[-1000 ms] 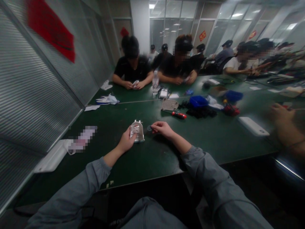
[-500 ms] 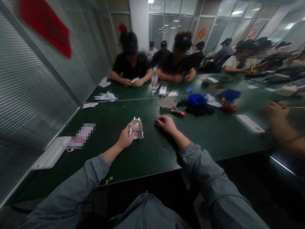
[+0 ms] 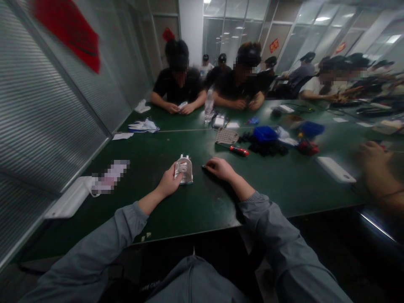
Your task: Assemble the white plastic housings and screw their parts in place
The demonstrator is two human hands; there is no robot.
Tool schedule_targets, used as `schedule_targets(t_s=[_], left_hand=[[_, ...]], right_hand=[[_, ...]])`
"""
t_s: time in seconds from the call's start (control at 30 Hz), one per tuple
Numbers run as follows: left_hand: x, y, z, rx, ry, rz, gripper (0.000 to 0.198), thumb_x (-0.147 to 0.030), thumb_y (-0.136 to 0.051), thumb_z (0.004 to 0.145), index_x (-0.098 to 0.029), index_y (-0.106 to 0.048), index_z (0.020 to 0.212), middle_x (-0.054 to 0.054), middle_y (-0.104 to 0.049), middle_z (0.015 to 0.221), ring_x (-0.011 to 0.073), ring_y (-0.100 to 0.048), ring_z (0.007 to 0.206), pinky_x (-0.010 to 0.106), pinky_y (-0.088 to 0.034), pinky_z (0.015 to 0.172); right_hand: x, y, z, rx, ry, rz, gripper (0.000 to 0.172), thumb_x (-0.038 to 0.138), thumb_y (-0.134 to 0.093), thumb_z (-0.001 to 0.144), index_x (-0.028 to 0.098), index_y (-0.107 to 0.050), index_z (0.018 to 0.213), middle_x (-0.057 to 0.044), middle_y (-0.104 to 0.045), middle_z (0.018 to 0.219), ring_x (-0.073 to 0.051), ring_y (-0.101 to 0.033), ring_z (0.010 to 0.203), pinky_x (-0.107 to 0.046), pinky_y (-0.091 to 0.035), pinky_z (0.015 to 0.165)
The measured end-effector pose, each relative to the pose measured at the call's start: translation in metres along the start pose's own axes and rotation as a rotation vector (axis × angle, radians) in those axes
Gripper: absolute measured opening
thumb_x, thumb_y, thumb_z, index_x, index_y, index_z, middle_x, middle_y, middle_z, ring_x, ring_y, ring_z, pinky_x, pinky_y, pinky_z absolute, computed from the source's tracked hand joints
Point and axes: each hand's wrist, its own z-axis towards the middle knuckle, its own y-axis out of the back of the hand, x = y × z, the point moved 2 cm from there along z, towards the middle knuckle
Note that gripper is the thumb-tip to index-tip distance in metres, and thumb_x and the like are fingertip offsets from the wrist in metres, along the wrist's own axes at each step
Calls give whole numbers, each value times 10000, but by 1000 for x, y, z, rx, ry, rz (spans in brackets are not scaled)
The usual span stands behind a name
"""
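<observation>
My left hand (image 3: 169, 181) is closed around a white plastic housing (image 3: 187, 171), whose hollow inner side faces up and whose two small prongs point away from me. To its right, my right hand (image 3: 220, 168) is pinched on a small dark piece (image 3: 203, 166) just above the green table (image 3: 189, 214); the piece is too small to name. A gap separates the right fingertips from the housing. Beyond that hand lie a red and black screwdriver (image 3: 239, 150) and a beige ribbed plate (image 3: 227, 136).
Black parts (image 3: 271, 146) lie heaped beside a blue bin (image 3: 264, 134). A white oblong device (image 3: 336, 169) lies to the right, near a co-worker's blurred arm (image 3: 377, 168). Gloves (image 3: 143, 126) and a white pouch (image 3: 71, 198) are on the left. A water bottle (image 3: 208, 107) stands farther back.
My right hand has shifted slightly left relative to the table, nearer the housing, and the small piece is turned in its fingers. The left hand keeps its hold. The whole view has moved a little.
</observation>
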Motion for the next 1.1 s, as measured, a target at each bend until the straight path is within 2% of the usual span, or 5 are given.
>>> schedule_targets(t_s=[0.13, 0.27, 0.6, 0.9, 1.1], left_hand=[[2, -1, 1, 2, -7, 5, 478, -359, -550, 894, -145, -522, 1320, 127, -677, 1200, 287, -648, 1111, 446, -499, 980], [8, -2, 2, -16, -20, 18, 474, -357, -553, 885, -147, -528, 1310, 122, -677, 1204, 284, -641, 1126, 444, -484, 1004], [6, -1, 2, -22, -24, 30, 483, -356, -557, 884, -144, -532, 1318, 124, -677, 1207, 283, -649, 1116, 434, -500, 981], [4, 0, 2, -14, -15, 21, 492, -366, -552, 885, -141, -524, 1322, 130, -673, 1214, 286, -650, 1115, 440, -503, 977], [5, 0, 2, -13, -32, 33, 481, -348, -546, 890, -140, -525, 1323, 125, -675, 1212, 277, -648, 1118, 424, -502, 978]], right_hand=[[0, 0, 0, -47, -5, -3, 187, 247, -562, 946, 188, -706, 1050, -61, -697, 968, -144, -612, 789, -249, -455, 729], [-1, -1, 0, -9, -7, -53, 201, 231, -586, 936, 207, -719, 1086, -65, -683, 998, -153, -619, 812, -254, -458, 741], [3, 0, -1, 52, 8, -88, 133, 251, -643, 906, 216, -734, 995, -45, -670, 973, -137, -615, 784, -230, -443, 696], [4, 1, -1, 102, -20, -150, 132, 266, -662, 896, 231, -729, 1004, -43, -680, 972, -146, -624, 773, -237, -420, 657], [17, 7, -3, 185, 25, -282, 167, 325, -626, 936, 234, -713, 1044, -59, -681, 1023, -162, -639, 804, -245, -414, 658]])
